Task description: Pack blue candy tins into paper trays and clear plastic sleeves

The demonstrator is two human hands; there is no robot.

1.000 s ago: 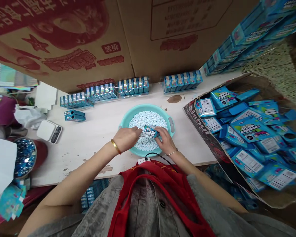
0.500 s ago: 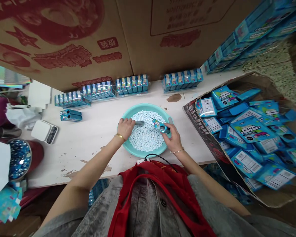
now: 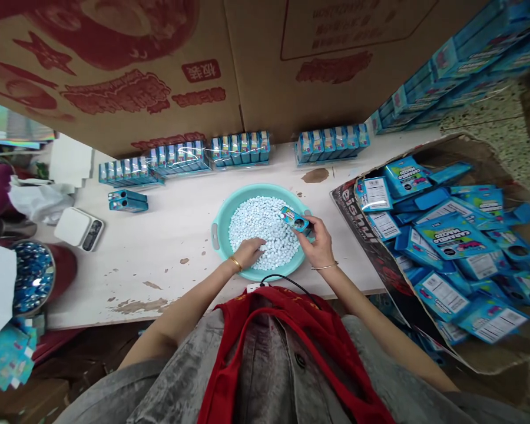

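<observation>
A teal basin (image 3: 218, 227) full of small pale-blue pellets (image 3: 260, 221) stands on the white table in front of me. My left hand (image 3: 248, 252) lies low on the pellets at the basin's near side. Its fingers are pressed together and their tips are sunk among the pellets, so what they hold is hidden. My right hand (image 3: 320, 238) hovers over the basin's right rim, closed on a small blue box (image 3: 294, 219) that it holds tilted above the pellets.
A carton (image 3: 490, 353) of loose blue boxes (image 3: 450, 235) sits at the right. Wrapped rows of small blue boxes (image 3: 241, 147) line the table's far edge below big cardboard cartons (image 3: 159, 70). A white scale (image 3: 78, 227) and a bowl of blue beads (image 3: 33, 277) are on the left.
My left hand has dropped from the basin's far left side to the near pellets; the grey piece it held is no longer visible. My right hand has kept the blue box at the right rim.
</observation>
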